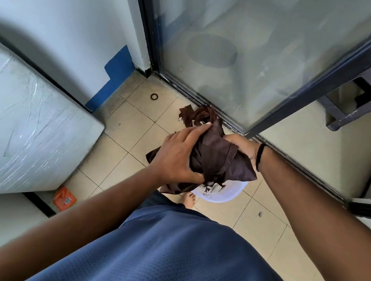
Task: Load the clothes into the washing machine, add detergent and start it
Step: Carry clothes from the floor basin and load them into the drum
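Note:
A bundle of dark brown clothes [217,157] is held above a white plastic basin [222,193] that stands on the tiled floor. My left hand [179,155] grips the bundle from the left, fingers curled into the fabric. My right hand [241,146] holds it from the right, mostly hidden behind the cloth. More brown fabric [196,116] trails past the hands toward the door track. The washing machine [21,127], white and wrapped in plastic film, stands at the left with its lid down. An orange packet [64,199] lies on the floor beside the machine.
A frosted glass sliding door [246,55] with a dark frame stands ahead, its track running across the floor. A small dark ring [154,96] lies on the tiles near the blue-painted wall corner. A dark plastic stool [358,101] sits at the right. My bare foot [189,199] is by the basin.

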Demonstrator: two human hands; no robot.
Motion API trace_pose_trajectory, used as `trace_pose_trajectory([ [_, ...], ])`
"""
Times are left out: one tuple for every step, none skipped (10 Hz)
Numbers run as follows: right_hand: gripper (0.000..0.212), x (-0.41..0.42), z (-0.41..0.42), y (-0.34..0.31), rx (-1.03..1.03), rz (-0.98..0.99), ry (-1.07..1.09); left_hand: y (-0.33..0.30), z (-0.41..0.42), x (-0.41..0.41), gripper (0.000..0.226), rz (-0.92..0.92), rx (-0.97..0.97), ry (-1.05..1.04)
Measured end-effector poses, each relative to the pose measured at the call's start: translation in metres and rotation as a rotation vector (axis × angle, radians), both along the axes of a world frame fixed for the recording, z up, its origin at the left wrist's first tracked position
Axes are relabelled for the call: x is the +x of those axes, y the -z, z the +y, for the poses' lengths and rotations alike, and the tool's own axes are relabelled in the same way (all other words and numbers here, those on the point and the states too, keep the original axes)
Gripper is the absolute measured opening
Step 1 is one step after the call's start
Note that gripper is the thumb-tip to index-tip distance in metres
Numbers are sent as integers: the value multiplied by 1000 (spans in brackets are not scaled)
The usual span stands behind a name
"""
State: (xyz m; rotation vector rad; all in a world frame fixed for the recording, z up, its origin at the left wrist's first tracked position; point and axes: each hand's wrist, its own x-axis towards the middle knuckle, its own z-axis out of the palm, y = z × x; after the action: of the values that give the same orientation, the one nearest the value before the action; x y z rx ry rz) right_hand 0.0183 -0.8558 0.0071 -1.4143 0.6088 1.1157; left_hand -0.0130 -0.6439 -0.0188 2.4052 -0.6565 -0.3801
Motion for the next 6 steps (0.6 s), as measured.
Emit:
trace_pose_trajectory([
  [44, 0, 13, -12, 73, -81, 81, -6, 5, 17, 96, 28, -82, -161],
  [36, 3, 26, -10, 112, -263, 239, -2, 16, 30, 72, 186, -276, -431],
  [81, 3, 32, -7, -288, -954, 42, 3, 33, 48, 47, 506, -729, -825],
  [118, -2, 29, -7, -634, -1380, -442, -11, 39, 54, 36, 796, -990, -833],
  [114, -2, 41, -16, -826, -1789, -862, -25, 38, 57, 36, 994, -1053, -752],
  [94, -2, 48, -19, -762, -1933, -915, -33, 35, 58, 31, 1020, -1020, -750],
])
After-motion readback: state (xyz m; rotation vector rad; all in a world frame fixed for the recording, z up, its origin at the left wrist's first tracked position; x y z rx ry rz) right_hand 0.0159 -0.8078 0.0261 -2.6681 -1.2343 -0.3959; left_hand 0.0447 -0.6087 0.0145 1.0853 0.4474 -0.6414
